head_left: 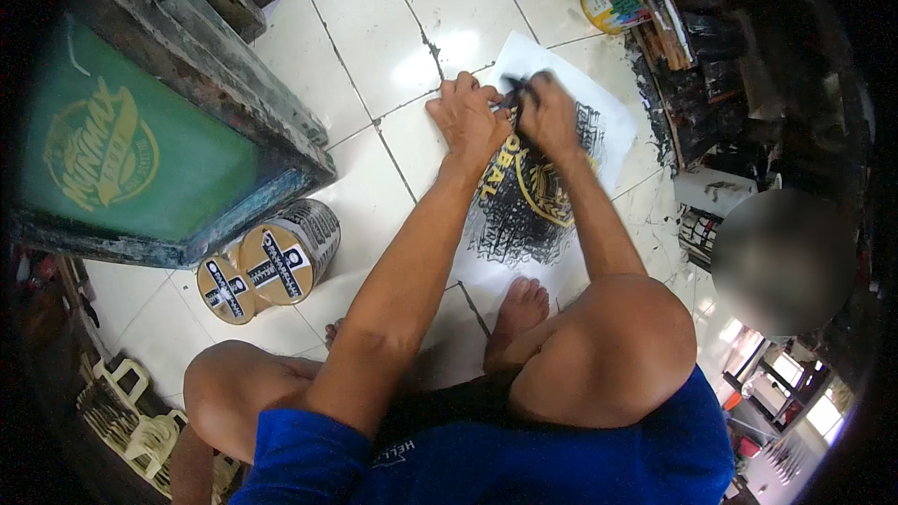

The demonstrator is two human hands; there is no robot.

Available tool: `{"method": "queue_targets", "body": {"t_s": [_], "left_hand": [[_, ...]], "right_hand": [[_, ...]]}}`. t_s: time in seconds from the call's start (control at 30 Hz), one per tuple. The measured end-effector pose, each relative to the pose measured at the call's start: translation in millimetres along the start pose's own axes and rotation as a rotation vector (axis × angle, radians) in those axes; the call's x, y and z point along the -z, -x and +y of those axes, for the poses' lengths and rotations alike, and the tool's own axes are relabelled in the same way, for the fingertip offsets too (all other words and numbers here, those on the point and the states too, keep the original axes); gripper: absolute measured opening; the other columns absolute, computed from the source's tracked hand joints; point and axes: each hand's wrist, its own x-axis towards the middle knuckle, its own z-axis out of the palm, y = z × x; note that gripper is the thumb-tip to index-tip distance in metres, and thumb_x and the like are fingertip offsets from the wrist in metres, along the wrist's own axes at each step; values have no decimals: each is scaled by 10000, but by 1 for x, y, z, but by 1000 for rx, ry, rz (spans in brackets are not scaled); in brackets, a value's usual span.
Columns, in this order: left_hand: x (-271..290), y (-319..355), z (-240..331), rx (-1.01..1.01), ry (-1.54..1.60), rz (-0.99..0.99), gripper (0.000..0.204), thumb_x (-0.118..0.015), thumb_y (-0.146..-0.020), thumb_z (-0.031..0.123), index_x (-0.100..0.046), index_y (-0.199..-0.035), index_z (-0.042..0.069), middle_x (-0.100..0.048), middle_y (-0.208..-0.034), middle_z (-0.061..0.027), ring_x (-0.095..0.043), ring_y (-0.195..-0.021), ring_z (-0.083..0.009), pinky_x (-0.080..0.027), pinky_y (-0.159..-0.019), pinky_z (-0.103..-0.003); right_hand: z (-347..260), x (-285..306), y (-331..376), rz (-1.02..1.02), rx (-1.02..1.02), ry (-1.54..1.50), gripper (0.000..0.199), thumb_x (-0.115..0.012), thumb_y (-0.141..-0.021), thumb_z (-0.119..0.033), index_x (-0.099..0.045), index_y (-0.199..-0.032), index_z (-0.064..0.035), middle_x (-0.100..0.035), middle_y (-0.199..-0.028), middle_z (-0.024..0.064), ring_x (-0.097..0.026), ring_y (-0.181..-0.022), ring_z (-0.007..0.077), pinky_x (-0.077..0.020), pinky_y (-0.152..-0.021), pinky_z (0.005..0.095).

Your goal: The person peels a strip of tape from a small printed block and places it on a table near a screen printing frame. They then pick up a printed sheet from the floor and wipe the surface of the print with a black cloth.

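A white sheet [613, 145] printed in black and yellow lies on the tiled floor in front of my feet. My left hand [468, 122] is planted at the print's upper left edge, its bent fingers apart and pressing down. Close beside it, my right hand [550, 117] is closed over the upper part of the print and smeared by motion. A small dark thing [512, 92] shows at the fingers of my right hand, near my left thumb; its kind is too blurred to tell. Both forearms cross over the lower part of the sheet.
A wooden frame with green mesh [187, 164] and a yellow design leans at left. Beside it stand two taped cylindrical containers [285, 266]. Paint-stained cans [613, 2] and dark wooden pieces [659, 5] line the right. Pale plastic chairs [150, 435] are at lower left.
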Motion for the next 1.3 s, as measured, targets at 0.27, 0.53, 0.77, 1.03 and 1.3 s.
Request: {"method": "queue_targets", "body": {"t_s": [0.27, 0.53, 0.77, 1.03, 1.3], "left_hand": [[1, -4, -1, 29, -4, -19, 206, -827, -626, 231, -772, -814, 169, -585, -1037, -25, -500, -1072, -245, -316, -882, -444], [4, -1, 0, 30, 17, -40, 202, -817, -636, 221, -773, -828, 177, -586, -1028, -27, -493, -1079, -247, -314, -881, -446], [4, -1, 2, 40, 7, -53, 208, -818, -634, 222, -772, -833, 181, -583, -1043, -23, -501, -1070, -243, -315, -883, -444], [4, 1, 2, 19, 31, -62, 229, -821, -648, 251, -781, -857, 167, -589, -1039, -33, -498, -1079, -253, -301, -912, -441], [13, 0, -17, -180, 6, -76, 271, -775, -748, 144, -735, -1016, 161, -644, -1003, -15, -565, -1013, -241, -388, -866, -427]], "right_hand": [[-11, -4, 12, -47, 18, 4, 154, -623, -814, -48, -625, -961, -4, -597, -933, 224, -610, -869, 434, -506, -764, 501], [-6, -1, 16, -43, 34, -12, 180, -606, -826, -42, -635, -999, 2, -614, -963, 232, -612, -882, 442, -508, -769, 498], [17, 3, 2, 32, 7, 111, 152, -619, -810, -40, -624, -957, 1, -614, -949, 219, -613, -888, 425, -508, -764, 487], [47, 23, -12, 78, -187, 168, 161, -624, -837, -94, -633, -941, 29, -614, -960, 249, -606, -916, 455, -499, -808, 499], [40, 60, 47, 488, -500, -191, 157, -693, -870, -72, -659, -969, 45, -651, -876, 152, -633, -806, 253, -492, -755, 350]]}}
